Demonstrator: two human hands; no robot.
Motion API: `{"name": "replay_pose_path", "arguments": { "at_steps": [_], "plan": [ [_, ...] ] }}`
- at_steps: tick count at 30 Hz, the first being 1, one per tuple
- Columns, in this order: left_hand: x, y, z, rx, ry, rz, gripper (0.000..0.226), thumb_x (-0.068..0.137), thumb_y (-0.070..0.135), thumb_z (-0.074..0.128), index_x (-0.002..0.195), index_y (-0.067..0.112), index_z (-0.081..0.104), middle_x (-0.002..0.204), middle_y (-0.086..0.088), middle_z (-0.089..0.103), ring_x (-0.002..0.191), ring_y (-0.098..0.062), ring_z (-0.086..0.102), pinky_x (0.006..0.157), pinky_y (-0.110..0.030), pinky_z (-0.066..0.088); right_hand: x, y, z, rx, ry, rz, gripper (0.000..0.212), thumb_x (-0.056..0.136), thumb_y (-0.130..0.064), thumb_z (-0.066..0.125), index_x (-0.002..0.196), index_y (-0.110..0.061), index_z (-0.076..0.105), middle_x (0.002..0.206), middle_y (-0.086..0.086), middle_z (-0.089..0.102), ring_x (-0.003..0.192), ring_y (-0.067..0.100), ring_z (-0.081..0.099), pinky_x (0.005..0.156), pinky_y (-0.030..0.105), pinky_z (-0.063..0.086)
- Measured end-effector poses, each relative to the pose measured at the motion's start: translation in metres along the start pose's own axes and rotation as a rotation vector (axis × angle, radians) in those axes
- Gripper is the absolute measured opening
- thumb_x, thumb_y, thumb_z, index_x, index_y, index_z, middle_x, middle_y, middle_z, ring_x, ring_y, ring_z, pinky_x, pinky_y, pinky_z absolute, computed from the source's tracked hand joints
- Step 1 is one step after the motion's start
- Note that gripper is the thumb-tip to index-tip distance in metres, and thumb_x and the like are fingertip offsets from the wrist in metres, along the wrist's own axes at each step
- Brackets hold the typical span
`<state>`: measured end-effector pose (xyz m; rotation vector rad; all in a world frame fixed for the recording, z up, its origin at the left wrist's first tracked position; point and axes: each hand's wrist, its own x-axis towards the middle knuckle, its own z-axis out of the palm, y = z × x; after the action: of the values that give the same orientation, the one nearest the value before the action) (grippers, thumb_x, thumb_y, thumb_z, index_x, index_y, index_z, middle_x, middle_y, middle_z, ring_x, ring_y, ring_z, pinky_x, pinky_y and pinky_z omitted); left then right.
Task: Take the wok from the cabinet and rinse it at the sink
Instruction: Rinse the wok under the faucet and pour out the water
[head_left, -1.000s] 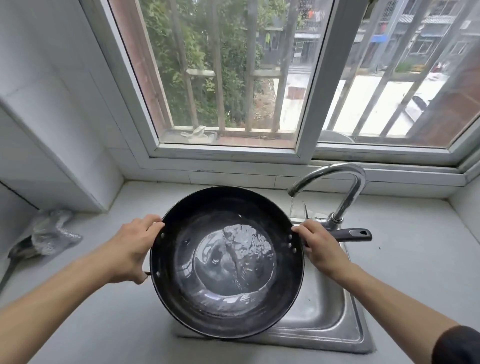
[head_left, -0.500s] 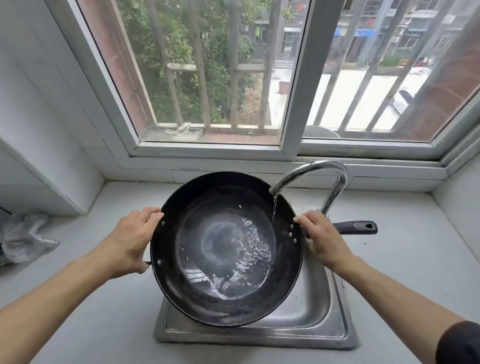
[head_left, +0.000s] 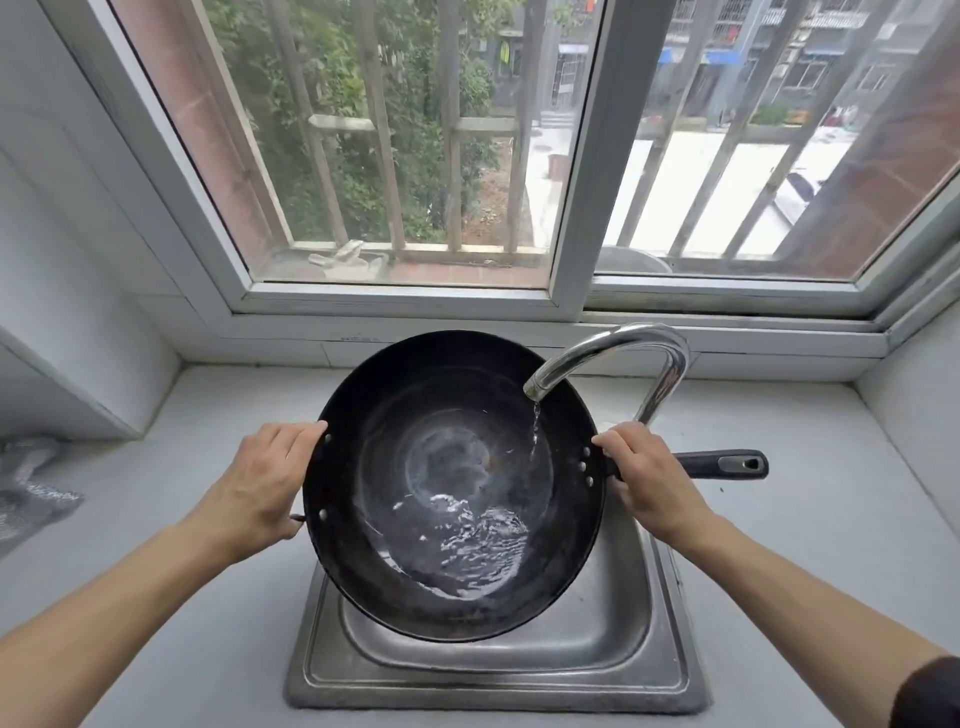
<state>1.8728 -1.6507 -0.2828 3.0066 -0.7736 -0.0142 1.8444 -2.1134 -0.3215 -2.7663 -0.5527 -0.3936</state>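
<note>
**Water Slides to the Near Side of the Wok**

Far on the left, a crumpled grey bag (head_left: 31, 499) lies on the counter (head_left: 156, 597). It has nothing to do with the job.

Next comes the left hand (head_left: 260, 488). Its fingers are curled tight around the left rim of the wok (head_left: 452, 483), by the small side handle. The hand is closed on the wok.

The wok is black and round. It is held up over the metal sink (head_left: 519, 680), not resting in it. A second ago the water sat in the middle of the wok. Half a second ago it ran in a stripe under the tap. Now the water (head_left: 472, 545) is pooled at the near side, close to the person. So the wok is being tipped and swirled, and the water is washing around the inside.

The tap (head_left: 613, 353) curves over the right part of the wok. A thin stream drops from it into the wok. A second ago the stream fell just outside the rim, so the wok has moved under it.

Then comes the right hand (head_left: 649, 483). It is wrapped around the long black handle (head_left: 727, 464) right where it meets the wok. It is closed on the handle.

The rinse looks well under way. I think pouring the water out into the sink is what comes next.
</note>
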Motion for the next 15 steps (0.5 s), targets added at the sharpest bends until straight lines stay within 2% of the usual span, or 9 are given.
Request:
{"name": "replay_pose_path", "arguments": {
  "at_steps": [8, 15],
  "plan": [
    [0.021, -0.003, 0.007, -0.017, 0.056, 0.008, 0.116, 0.030, 0.011, 0.091, 0.136, 0.005, 0.044, 0.120, -0.006, 0.055, 0.103, -0.030, 0.049, 0.079, -0.038, 0.042, 0.004, 0.007, 0.006, -0.027, 0.008, 0.026, 0.065, 0.059, 0.016, 0.073, 0.110, -0.016, 0.048, 0.096, 0.007, 0.057, 0.086, 0.032, 0.054, 0.069, 0.045, 0.049],
    [0.032, -0.009, 0.008, 0.013, 0.122, 0.011, 0.112, 0.033, 0.002, 0.090, 0.135, 0.000, 0.045, 0.122, -0.014, 0.055, 0.108, -0.038, 0.050, 0.087, -0.042, 0.039, 0.006, 0.010, 0.015, -0.027, 0.024, 0.040, 0.070, 0.057, 0.018, 0.072, 0.113, -0.015, 0.047, 0.098, 0.007, 0.055, 0.087, 0.030, 0.052, 0.075, 0.040, 0.045]
  ]
}}
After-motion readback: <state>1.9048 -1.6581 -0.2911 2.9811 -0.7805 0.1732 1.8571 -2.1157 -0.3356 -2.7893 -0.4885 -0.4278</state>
